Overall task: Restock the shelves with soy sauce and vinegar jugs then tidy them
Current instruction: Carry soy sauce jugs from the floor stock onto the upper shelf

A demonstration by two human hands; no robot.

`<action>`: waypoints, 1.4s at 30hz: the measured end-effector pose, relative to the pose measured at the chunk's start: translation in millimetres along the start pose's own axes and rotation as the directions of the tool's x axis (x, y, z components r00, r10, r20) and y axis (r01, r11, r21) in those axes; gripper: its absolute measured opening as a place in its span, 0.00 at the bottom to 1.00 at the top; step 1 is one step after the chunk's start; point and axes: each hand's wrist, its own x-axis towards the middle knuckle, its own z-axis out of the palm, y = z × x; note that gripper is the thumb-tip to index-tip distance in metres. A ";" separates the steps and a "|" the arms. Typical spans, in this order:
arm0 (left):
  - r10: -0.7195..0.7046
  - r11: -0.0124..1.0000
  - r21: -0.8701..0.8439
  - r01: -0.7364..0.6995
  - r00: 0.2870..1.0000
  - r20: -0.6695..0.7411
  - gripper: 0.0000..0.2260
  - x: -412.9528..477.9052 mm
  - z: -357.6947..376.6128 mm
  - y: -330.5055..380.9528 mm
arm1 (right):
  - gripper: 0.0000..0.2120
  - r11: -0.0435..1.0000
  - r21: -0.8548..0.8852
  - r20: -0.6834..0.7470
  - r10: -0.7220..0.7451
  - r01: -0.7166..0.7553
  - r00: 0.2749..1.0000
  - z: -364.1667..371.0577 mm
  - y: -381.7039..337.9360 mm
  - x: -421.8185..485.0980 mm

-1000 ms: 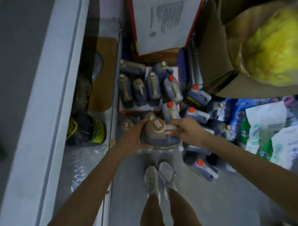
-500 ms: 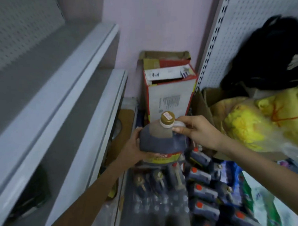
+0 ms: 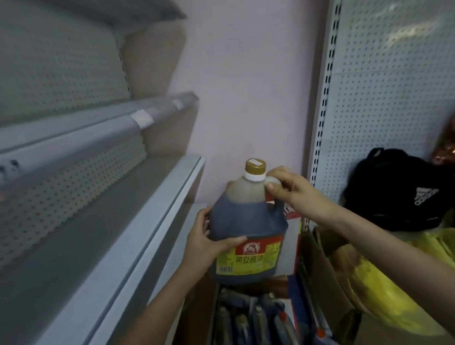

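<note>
Holding the soy sauce jug [image 3: 247,223] upright in the air, just off the front edge of the middle shelf [image 3: 98,230] on our left, we have both grips on it. The left grip [image 3: 200,241] wraps the left side of the dark body, thumb lying across the top of the label. The right grip [image 3: 292,193] is curled round the handle just below the gold cap [image 3: 255,166]. The jug touches no shelf; the raised front lip of the middle shelf lies between it and the shelf surface, and the upper shelf [image 3: 89,126] overhangs from above, with a pale tag [image 3: 140,118] on its front edge. Behind the jug stands a white box with red edging [image 3: 289,248] against the pink wall [image 3: 243,80]. To our right a black backpack [image 3: 394,191] leans on the pegboard panel [image 3: 389,87], above a yellow plastic bag [image 3: 382,283] and an open cardboard box [image 3: 327,280]. Below the jug, more dark jugs [image 3: 254,325] are packed close together, blurred. The label carries a red band with a round emblem over a yellow field reading 黄豆酱油; the smaller print is too blurred for us to read. The cap bears a small white sticker we cannot read. The backpack shows a white Adidas three-stripe mark.
</note>
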 end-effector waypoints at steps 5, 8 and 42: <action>0.059 0.998 0.013 -0.059 0.998 -0.020 0.38 -6.1 -2.8 54.9 | 0.22 0.972 0.232 -0.064 -0.006 0.021 0.998 -15.5 -34.3 -5.5; 0.091 0.995 0.031 -0.091 0.996 -0.008 0.41 -14.6 -5.1 80.8 | 0.36 0.949 0.314 -0.074 -0.017 0.039 0.997 -19.3 -53.0 -6.9; 0.253 0.967 0.196 -0.165 0.497 -0.830 0.26 -327.6 48.6 226.6 | 0.08 0.583 0.771 0.168 -0.574 0.256 0.802 44.0 -281.0 -115.2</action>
